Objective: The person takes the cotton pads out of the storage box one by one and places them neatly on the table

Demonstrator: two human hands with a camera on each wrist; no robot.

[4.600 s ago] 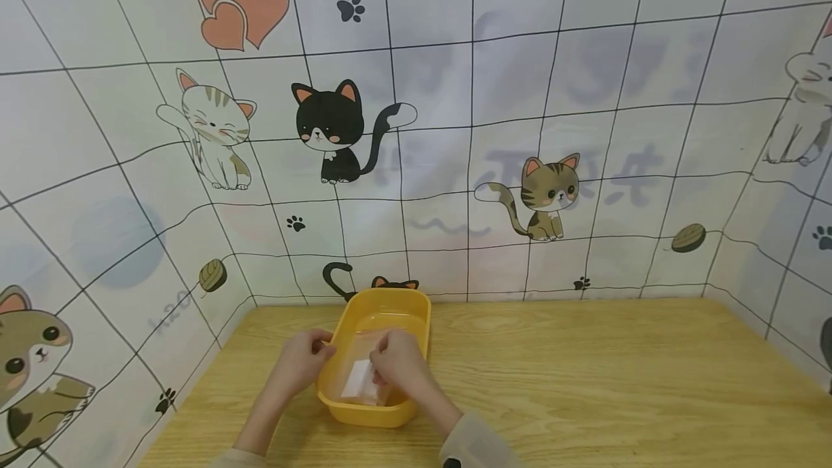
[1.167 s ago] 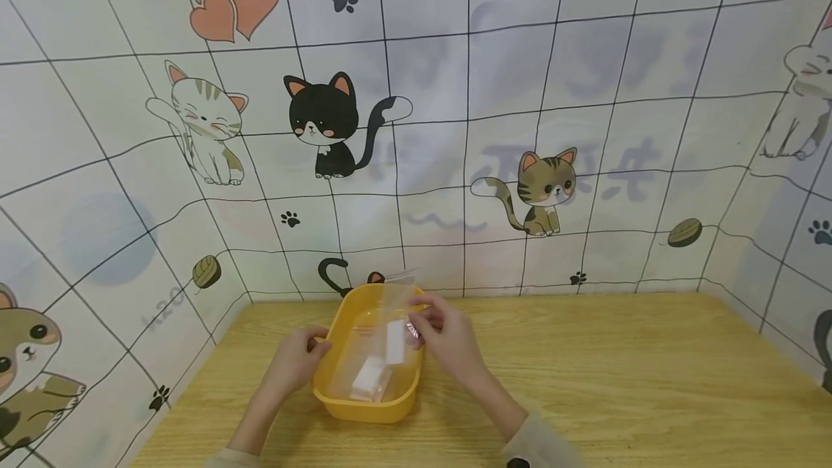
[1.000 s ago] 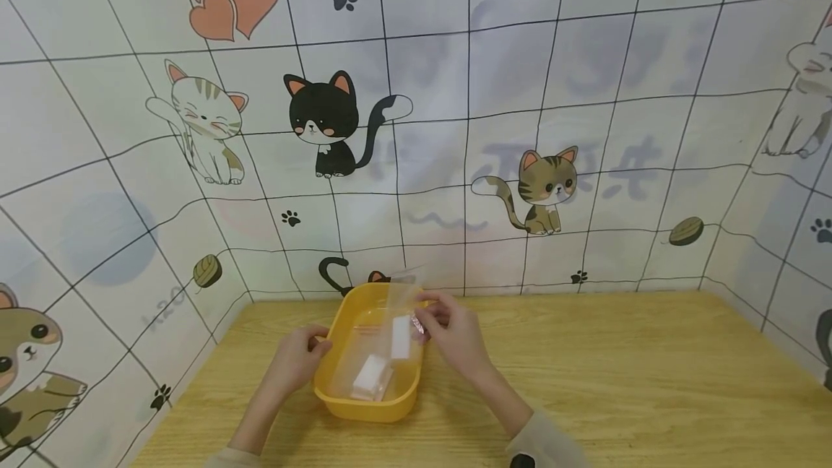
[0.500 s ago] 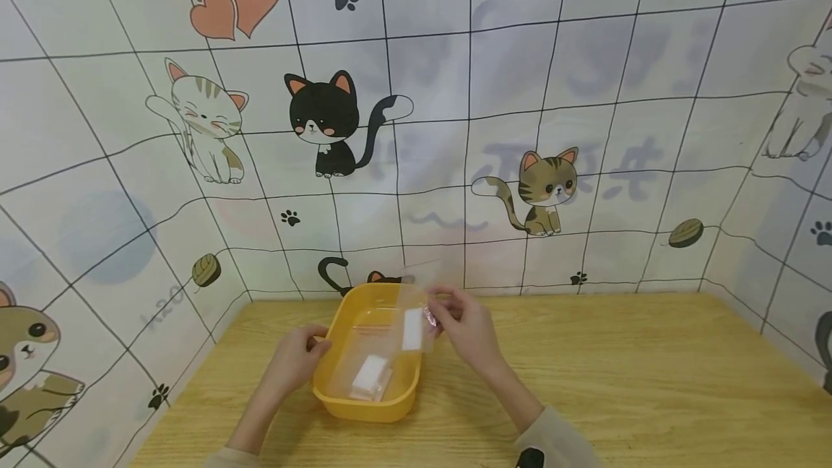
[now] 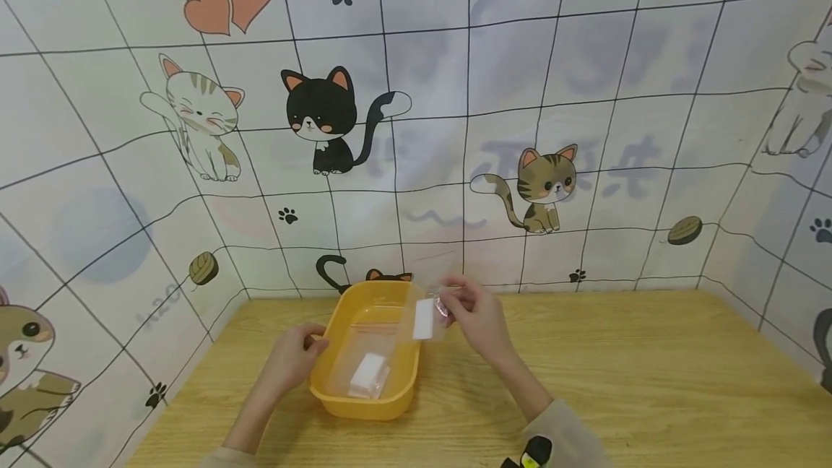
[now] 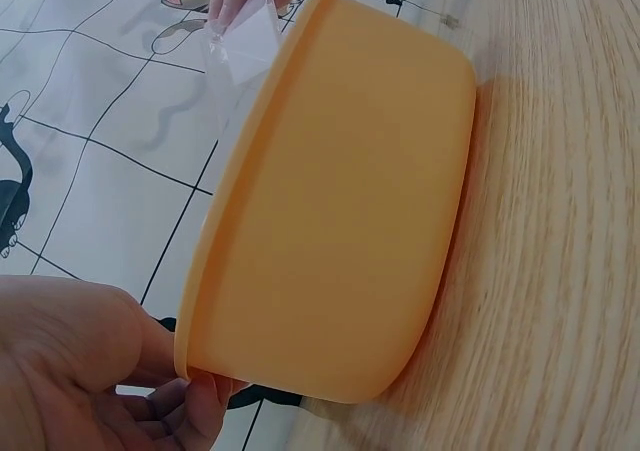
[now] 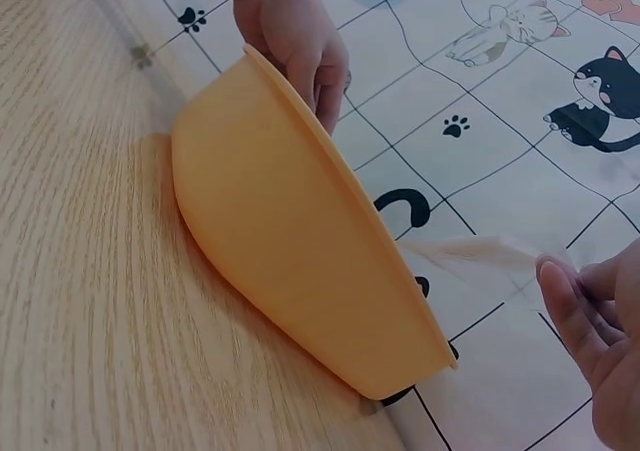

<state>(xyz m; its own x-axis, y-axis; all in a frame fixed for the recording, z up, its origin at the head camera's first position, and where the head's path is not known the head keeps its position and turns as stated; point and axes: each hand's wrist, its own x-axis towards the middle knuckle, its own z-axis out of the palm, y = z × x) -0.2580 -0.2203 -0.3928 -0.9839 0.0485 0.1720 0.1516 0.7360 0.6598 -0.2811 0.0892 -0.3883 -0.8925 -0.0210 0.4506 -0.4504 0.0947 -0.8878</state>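
A yellow plastic tub (image 5: 364, 411) stands on the table. My left hand (image 5: 291, 358) pinches its left rim, with the thumb and curled fingers on either side of the edge in the left wrist view. At the tub's right side, my right hand (image 5: 482, 322) pinches a clear plastic bag (image 5: 424, 319) between thumb and fingers. This bag has a white rectangle in it and a shiny pinkish patch near the fingertips; it hangs partly over the right rim. Inside the tub lies a second clear bag (image 5: 367, 375) with a white rectangle and a reddish strip along its top.
The tub rests on a light wood-grain table (image 5: 585, 367), towards its left part. Behind and at both sides rise walls covered with a cat-print sheet (image 5: 435, 165).
My right hand has lifted one clear bag from inside the tub and carried it up and rightward to over the right rim. The left hand keeps its hold on the rim.
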